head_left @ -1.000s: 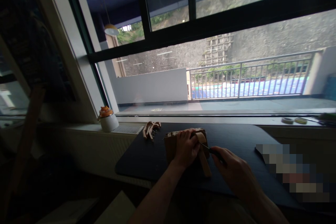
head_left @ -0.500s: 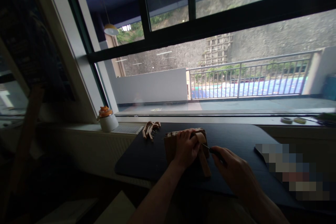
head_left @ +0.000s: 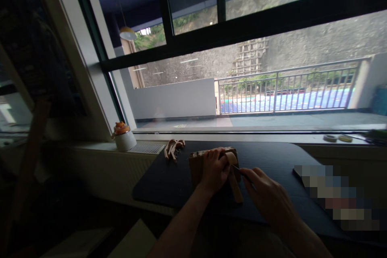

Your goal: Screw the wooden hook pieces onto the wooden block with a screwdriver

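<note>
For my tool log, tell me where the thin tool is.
In the head view, lower right of centre, the thin tool is in the right hand, its tip at the pale wooden piece.

Free tabletop (head_left: 269, 155) lies beyond the right fingers (head_left: 257, 173); nearer, they and the slim tool (head_left: 237, 167) bar the brown block's (head_left: 196, 167) right side; curved wooden pieces (head_left: 167, 152) obstruct the far left

Large dark-framed glass window (head_left: 193, 40) spans 10 to 2 o'clock; daylight enters through it. Beyond it: rough grey slope wall (head_left: 314, 44) at 2, grey metal barred railing (head_left: 275, 92) towards 3. Black rectangular table with rounded corners (head_left: 266, 157) at 6. Pale ribbed panel (head_left: 130, 169) under the sill at 8. Area at 7: deep shadow.
</note>
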Motion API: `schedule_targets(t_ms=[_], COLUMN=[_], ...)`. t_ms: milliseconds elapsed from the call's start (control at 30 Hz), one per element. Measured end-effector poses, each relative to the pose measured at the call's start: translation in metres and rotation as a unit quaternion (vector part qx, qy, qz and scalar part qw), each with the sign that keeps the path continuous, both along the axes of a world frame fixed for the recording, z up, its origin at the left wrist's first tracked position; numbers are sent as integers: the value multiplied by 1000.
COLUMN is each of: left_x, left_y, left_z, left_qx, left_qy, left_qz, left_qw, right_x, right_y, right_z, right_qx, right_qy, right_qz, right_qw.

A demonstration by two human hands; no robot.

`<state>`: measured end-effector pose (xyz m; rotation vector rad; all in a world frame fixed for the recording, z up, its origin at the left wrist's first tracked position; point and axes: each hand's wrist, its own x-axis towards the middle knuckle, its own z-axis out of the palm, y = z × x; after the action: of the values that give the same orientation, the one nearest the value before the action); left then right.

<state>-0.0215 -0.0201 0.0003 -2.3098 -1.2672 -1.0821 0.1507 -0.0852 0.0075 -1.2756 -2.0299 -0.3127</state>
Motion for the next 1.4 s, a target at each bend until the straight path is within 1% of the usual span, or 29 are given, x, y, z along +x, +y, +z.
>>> schedule_targets(t_ms=[133,233,433,533,700,900,1033,1167,1400], left_x=[1,1,1,0,1,1,1,0,-1], left_y=[0,-1,0,-1,-1,-1,-1,0,1], left_z=[0,1,0,0,0,0,0,0,-2], left_qx=[2,1,1,3,2,3,5,5,6], left_qy=[0,-1,-1,0,4,5,5,2,6], left_qz=[5,6,5,5,8,7,8,5,2], left_qw=[1000,1000,1000,1000,1000,1000,1000,1000,1000], right_x=[-7,-9,-3,-1,-3,-4,-6,-6,-1], right_y=[-3,-4,-6,-7,-7,-3,-3,-5,-5], right_z=[8,11,8,13,21,15,15,15,8], right_qx=[-9,-12,7,19,31,32,31,36,22], right_qy=[-39,-60,-89,-100,-121,-106,-85,-68,-53], right_qz=[-24,-35,-31,-34,-21,-37,-44,-32,-1], right_qw=[999,998,996,994,992,993,995,997,998])
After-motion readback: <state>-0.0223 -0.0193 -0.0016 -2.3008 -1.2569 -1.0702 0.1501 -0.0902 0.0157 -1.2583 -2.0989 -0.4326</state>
